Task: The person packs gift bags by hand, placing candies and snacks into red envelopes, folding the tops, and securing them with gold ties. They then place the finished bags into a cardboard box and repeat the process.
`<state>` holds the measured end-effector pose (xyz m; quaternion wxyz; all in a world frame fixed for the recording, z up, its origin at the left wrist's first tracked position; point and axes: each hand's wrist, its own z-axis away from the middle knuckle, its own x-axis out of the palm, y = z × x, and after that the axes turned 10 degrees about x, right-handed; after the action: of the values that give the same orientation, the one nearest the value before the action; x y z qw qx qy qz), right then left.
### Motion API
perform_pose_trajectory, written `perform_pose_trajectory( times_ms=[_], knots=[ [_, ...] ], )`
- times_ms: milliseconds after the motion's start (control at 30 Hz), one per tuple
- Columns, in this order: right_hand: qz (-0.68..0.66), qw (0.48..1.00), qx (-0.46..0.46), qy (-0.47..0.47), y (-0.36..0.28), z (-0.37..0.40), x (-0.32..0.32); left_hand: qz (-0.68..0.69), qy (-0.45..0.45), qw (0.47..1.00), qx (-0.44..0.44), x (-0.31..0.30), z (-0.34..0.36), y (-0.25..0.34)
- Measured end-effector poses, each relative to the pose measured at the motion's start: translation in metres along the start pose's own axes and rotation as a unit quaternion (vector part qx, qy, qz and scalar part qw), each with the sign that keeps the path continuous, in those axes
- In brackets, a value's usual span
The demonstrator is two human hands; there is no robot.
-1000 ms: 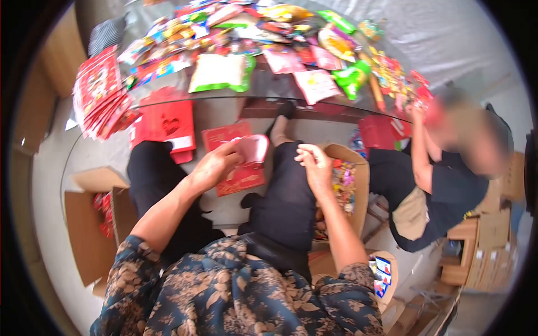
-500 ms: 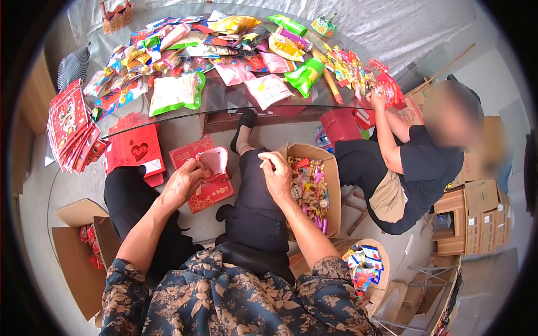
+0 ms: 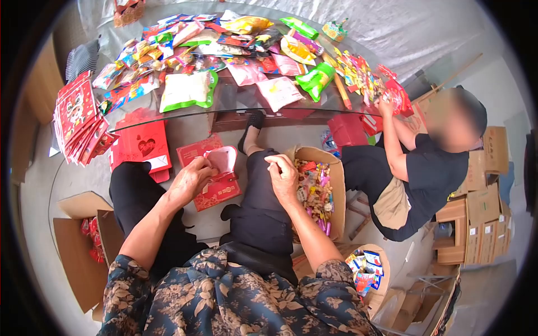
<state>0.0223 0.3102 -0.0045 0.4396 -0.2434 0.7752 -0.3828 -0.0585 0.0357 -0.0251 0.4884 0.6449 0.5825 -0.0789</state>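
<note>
— What is held in the hands?

— By the left hand point(image 3: 193, 182), a red bag point(image 3: 221, 161) is pinched near its opened mouth, where a pale pink inside is shown. The fingers of the right hand point(image 3: 282, 175) are loosely curled above the right thigh; whether anything is pinched in them cannot be told.

— Where is the red bag placed?

— It is held between the knees, over red printed packaging point(image 3: 216, 193) seen low between the legs. Whether the two are joined cannot be told.

— What is set beside the right hand?

— An open carton point(image 3: 338, 196), filled with small wrapped sweets point(image 3: 315, 193), is placed just to its right. Lower down, blue and white packets point(image 3: 365, 269) are held in another box point(image 3: 384, 280).

— And on the left?

— Red bags printed with a heart point(image 3: 144, 144) are seen beyond the left knee. A second open carton point(image 3: 81, 252), with red packets point(image 3: 94, 238) inside, is placed farther left.

— What is seen ahead?

— A glass table point(image 3: 224, 107) is covered along its middle by a heap of snack packets point(image 3: 190, 47). A fan of red printed bags point(image 3: 81, 120) is laid at its left edge. At the right end, a red package point(image 3: 397, 98) is handled by a seated person in dark clothes point(image 3: 434, 165).
</note>
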Motion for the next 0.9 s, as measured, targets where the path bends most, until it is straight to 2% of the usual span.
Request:
perform_pose_trajectory(
  times_ms=[100,200,367,500,633,767,900],
  knots=[
    [0.013,1.000,-0.021,0.000,0.005,-0.001,0.003,0.042,0.010,0.999,0.006,-0.005,0.000,0.002],
    [0.010,1.000,-0.022,-0.016,0.013,-0.002,0.003,-0.008,0.001,1.000,0.006,0.001,0.007,-0.008],
    [-0.049,0.996,0.047,-0.063,0.007,-0.006,0.002,-0.055,-0.003,0.998,-0.017,0.008,0.013,-0.015],
    [-0.130,0.977,0.132,-0.109,0.010,-0.008,0.010,-0.098,0.007,0.995,0.025,0.008,0.014,-0.017],
    [-0.112,0.971,0.141,-0.160,-0.011,-0.017,0.021,-0.086,-0.026,0.996,-0.012,0.009,0.015,-0.013],
    [-0.100,0.973,0.100,-0.179,-0.032,-0.043,0.036,-0.096,-0.039,0.995,-0.007,0.008,0.014,-0.013],
    [-0.065,0.980,0.022,-0.187,-0.061,-0.095,0.048,-0.115,-0.064,0.991,0.002,0.005,0.013,-0.011]
  ],
)
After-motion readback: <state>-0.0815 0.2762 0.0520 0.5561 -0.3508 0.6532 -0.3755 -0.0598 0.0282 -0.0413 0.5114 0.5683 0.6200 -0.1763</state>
